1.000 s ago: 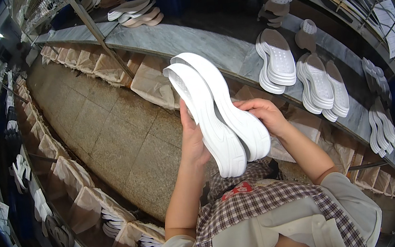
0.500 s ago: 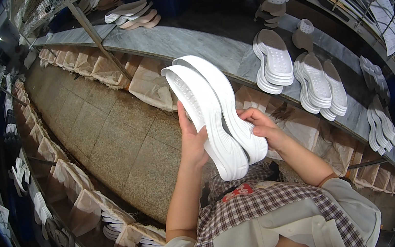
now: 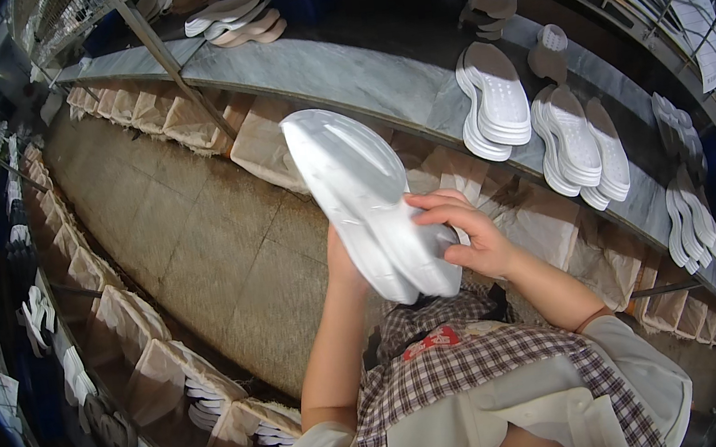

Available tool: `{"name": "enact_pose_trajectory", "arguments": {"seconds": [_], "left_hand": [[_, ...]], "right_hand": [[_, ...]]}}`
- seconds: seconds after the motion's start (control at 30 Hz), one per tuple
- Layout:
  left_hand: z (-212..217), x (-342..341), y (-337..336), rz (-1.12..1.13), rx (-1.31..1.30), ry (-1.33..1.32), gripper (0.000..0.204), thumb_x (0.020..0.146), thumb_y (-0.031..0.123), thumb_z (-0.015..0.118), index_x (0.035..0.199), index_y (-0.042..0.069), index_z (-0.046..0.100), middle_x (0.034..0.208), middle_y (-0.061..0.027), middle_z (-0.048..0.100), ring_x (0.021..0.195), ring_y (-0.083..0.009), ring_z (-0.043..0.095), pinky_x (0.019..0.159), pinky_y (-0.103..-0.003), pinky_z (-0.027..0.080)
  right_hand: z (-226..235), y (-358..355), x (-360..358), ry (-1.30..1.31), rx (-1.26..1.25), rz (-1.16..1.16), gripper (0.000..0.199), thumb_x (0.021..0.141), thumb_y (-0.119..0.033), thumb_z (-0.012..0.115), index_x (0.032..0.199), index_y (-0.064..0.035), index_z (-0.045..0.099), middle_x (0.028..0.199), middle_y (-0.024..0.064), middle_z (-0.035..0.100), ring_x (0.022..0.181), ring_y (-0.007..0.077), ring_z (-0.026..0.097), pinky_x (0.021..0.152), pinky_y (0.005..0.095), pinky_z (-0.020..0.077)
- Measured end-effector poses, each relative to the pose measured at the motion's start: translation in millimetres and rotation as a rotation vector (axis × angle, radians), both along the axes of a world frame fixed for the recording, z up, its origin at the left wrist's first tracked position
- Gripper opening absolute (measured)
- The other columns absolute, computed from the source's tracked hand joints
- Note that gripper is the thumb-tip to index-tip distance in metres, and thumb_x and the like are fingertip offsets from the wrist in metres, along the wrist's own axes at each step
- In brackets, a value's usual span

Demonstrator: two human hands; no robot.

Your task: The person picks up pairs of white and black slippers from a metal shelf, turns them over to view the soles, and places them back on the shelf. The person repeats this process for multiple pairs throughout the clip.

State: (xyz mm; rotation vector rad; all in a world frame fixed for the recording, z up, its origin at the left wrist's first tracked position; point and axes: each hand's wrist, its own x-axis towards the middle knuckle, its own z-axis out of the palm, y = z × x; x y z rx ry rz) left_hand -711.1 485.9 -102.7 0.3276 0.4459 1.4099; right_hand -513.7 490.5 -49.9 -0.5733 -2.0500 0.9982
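Observation:
A pair of white shoe soles is held up in front of my body, pressed side by side and somewhat blurred. One broad face is turned toward me, with the toe ends up and to the left. My left hand supports the soles from the left side, its fingers mostly hidden behind them. At the lower right edge, my right hand grips them with fingers on the upper side and thumb below. Beneath the soles is the checked apron I wear.
On the grey bench ahead stand stacks of white soles, more soles farther right, and beige and white soles at the far left. Cloth-lined bins line its underside. Another rack with lined bins runs along my left.
The soles have turned over from edge-on to showing a broad face, and the two now sit closer together. My right hand has shifted its grip along their right side.

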Motion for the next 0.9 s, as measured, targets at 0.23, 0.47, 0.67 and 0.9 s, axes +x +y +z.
{"name": "enact_pose_trajectory", "arguments": {"seconds": [0.23,0.47,0.67,0.9], "left_hand": [[-26,9,-3,-0.489,0.258,-0.533,0.039,0.098,0.031,0.037,0.128,0.006,0.041,0.119,-0.0131,0.052,0.108,-0.0204,0.053,0.09,-0.032,0.047],[-13,17,0,-0.383,0.29,-0.546,0.041,0.098,0.035,0.035,0.124,0.005,0.043,0.114,-0.0126,0.054,0.101,-0.0211,0.056,0.083,-0.032,0.05],[2,17,-1,-0.38,0.32,-0.564,0.043,0.097,0.039,0.034,0.121,0.005,0.046,0.109,-0.0121,0.056,0.096,-0.0217,0.058,0.078,-0.031,0.052],[-20,16,0,-0.322,0.274,-0.508,0.046,0.097,0.043,0.032,0.117,0.005,0.048,0.104,-0.0116,0.058,0.09,-0.0224,0.061,0.072,-0.031,0.054]], "right_hand": [[28,-1,-21,-0.039,0.024,0.185,0.047,0.099,-0.037,0.033,0.127,-0.0055,0.053,0.14,0.0106,0.045,0.117,0.0242,0.042,0.101,0.0366,0.0256],[26,-4,-27,0.036,-0.062,0.181,0.05,0.1,-0.04,0.03,0.127,-0.0061,0.054,0.139,0.0102,0.046,0.119,0.0224,0.039,0.103,0.0359,0.0223],[23,-5,-27,0.055,-0.06,0.156,0.049,0.1,-0.038,0.028,0.127,-0.0059,0.054,0.139,0.0101,0.046,0.119,0.0219,0.039,0.103,0.0362,0.0213],[32,-9,-23,0.041,-0.145,0.061,0.043,0.093,-0.03,0.05,0.128,-0.0047,0.052,0.139,0.0108,0.045,0.124,0.0281,0.038,0.105,0.0414,0.0266]]}}
